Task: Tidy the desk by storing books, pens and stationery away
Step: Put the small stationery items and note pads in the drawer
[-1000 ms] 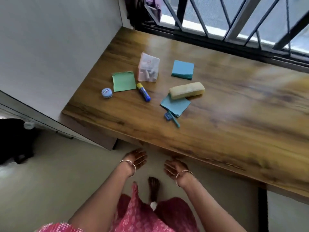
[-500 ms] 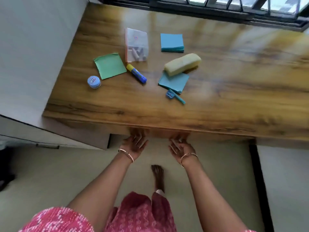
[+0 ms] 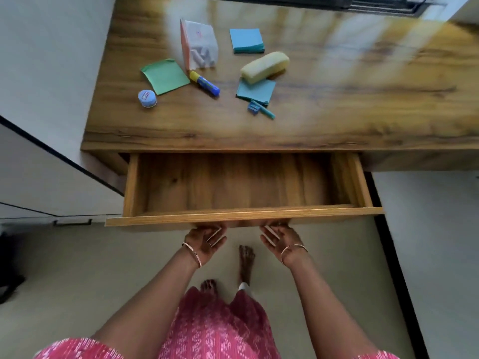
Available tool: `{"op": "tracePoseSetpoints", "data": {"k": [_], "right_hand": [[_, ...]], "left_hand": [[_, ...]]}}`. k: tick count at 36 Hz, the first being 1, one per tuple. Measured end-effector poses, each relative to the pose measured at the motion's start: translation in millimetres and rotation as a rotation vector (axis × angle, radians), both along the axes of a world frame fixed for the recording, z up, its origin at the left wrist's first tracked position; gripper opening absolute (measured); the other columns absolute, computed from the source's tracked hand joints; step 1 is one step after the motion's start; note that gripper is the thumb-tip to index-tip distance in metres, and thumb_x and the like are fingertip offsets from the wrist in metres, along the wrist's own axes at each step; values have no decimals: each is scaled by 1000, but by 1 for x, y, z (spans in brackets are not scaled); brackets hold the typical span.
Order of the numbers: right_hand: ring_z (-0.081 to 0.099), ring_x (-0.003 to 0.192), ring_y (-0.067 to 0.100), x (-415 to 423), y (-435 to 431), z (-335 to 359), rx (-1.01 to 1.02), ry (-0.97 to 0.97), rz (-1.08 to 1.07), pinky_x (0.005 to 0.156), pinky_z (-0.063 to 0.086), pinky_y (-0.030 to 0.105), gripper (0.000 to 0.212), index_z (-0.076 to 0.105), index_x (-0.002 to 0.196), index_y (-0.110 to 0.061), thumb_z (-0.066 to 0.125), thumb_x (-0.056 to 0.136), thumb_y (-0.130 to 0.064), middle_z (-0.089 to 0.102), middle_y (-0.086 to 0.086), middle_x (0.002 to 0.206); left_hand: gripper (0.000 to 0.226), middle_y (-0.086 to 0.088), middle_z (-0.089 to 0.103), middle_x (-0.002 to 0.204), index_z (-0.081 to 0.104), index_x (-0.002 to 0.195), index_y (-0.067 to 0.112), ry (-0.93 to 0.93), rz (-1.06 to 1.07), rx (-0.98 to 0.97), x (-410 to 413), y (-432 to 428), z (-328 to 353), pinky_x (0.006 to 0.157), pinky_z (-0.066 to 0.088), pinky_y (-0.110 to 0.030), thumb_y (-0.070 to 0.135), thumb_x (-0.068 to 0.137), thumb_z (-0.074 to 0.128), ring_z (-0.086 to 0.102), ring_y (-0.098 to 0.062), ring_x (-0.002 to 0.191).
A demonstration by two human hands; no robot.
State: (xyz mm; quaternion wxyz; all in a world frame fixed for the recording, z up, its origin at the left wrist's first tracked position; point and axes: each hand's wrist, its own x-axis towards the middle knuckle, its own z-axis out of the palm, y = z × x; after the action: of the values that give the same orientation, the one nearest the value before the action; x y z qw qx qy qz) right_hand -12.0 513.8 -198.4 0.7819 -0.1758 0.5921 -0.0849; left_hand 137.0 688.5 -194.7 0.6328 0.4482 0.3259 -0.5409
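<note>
The wooden drawer (image 3: 243, 218) under the desk (image 3: 337, 112) stands pulled out, and nothing lies inside it. My left hand (image 3: 206, 242) and my right hand (image 3: 280, 239) are palm-up, fingers hooked under the drawer's front panel. On the desktop lie a green sticky pad (image 3: 166, 76), a clear box of chalk (image 3: 201, 45), a blue-and-yellow glue stick (image 3: 204, 83), two blue sticky pads (image 3: 246, 40) (image 3: 256, 90), a yellow duster (image 3: 265, 66), a blue sharpener (image 3: 253, 108) beside a teal pen (image 3: 267, 112), and a small round blue tin (image 3: 147, 98).
A white wall (image 3: 51, 60) borders the desk's left side. A window grille (image 3: 388, 5) runs along the back. White cabinet fronts (image 3: 39, 182) stand low on the left. My bare feet and pink skirt (image 3: 215, 327) are on the beige floor below the drawer.
The drawer, shut before, has slid out toward me with both hands gripping under its front. My view has tilted down over the desk.
</note>
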Motion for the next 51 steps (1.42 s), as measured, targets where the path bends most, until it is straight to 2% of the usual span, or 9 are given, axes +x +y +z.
{"op": "tracePoseSetpoints", "data": {"k": [9, 16, 19, 21, 25, 30, 38, 42, 51], "right_hand": [[68, 102, 24, -57, 31, 13, 48, 38, 135, 72, 55, 37, 17, 58, 90, -8, 50, 89, 6, 70, 15, 108], [69, 99, 26, -87, 40, 19, 53, 51, 208, 73, 55, 37, 12, 58, 89, -12, 53, 94, -2, 71, 9, 107], [67, 100, 33, -97, 41, 27, 25, 73, 255, 81, 56, 38, 8, 59, 97, -8, 55, 93, -2, 70, 16, 108], [67, 95, 35, -103, 41, 40, -40, 127, 374, 82, 56, 37, 11, 61, 103, -2, 54, 94, -2, 70, 20, 102], [66, 70, 22, -114, 44, 80, -216, 105, 700, 68, 55, 27, 13, 64, 97, -1, 52, 92, 2, 70, 15, 81], [66, 75, 18, -124, 40, 139, -413, -67, 931, 68, 54, 24, 9, 65, 89, -1, 58, 94, -6, 71, 13, 85], [66, 73, 22, -85, -8, 191, -753, -118, 911, 70, 55, 31, 11, 69, 85, -3, 68, 88, -14, 73, 11, 80], [71, 80, 25, -40, -41, 197, -891, -71, 811, 68, 56, 31, 3, 71, 87, -12, 69, 87, -11, 75, 13, 85], [68, 70, 15, 101, -132, 202, -1237, 40, 807, 66, 57, 26, 19, 69, 77, -25, 70, 83, -7, 71, -4, 72]], "left_hand": [[31, -12, 75, 79, 58, 81, 2, 17, -53, 41, -53, 40, 9, 84, 49, -41, 7, 98, 32, 62, -29, 101], [28, -15, 75, 80, 57, 86, 4, 53, 22, 54, -80, 55, 16, 85, 48, -44, 0, 98, 32, 52, -33, 121], [27, -17, 69, 100, 55, 85, 4, 22, 12, 116, -89, 56, 33, 93, 44, -43, 3, 100, 32, 51, -32, 121], [28, -21, 63, 109, 56, 92, 0, -21, -78, 170, -97, 56, 43, 98, 43, -42, 7, 101, 31, 57, -34, 115], [28, -16, 69, 96, 60, 109, 0, -154, -474, 265, -115, 46, 77, 68, 49, -29, 11, 100, 36, 70, -22, 70], [24, -6, 70, 67, 64, 84, 6, -331, -630, 217, -131, 25, 132, 50, 42, -21, 10, 97, 44, 64, -11, 49], [22, -7, 71, 75, 68, 91, 4, -704, -460, 69, -98, -6, 196, 55, 44, -22, 4, 98, 47, 66, -10, 56], [22, -6, 70, 73, 67, 87, 8, -844, -368, 117, -47, -29, 205, 57, 40, -24, 2, 97, 48, 63, -15, 61], [19, -6, 67, 79, 64, 82, 21, -1029, -279, 246, 96, -95, 212, 56, 43, -25, 7, 91, 55, 59, -15, 65]]}}
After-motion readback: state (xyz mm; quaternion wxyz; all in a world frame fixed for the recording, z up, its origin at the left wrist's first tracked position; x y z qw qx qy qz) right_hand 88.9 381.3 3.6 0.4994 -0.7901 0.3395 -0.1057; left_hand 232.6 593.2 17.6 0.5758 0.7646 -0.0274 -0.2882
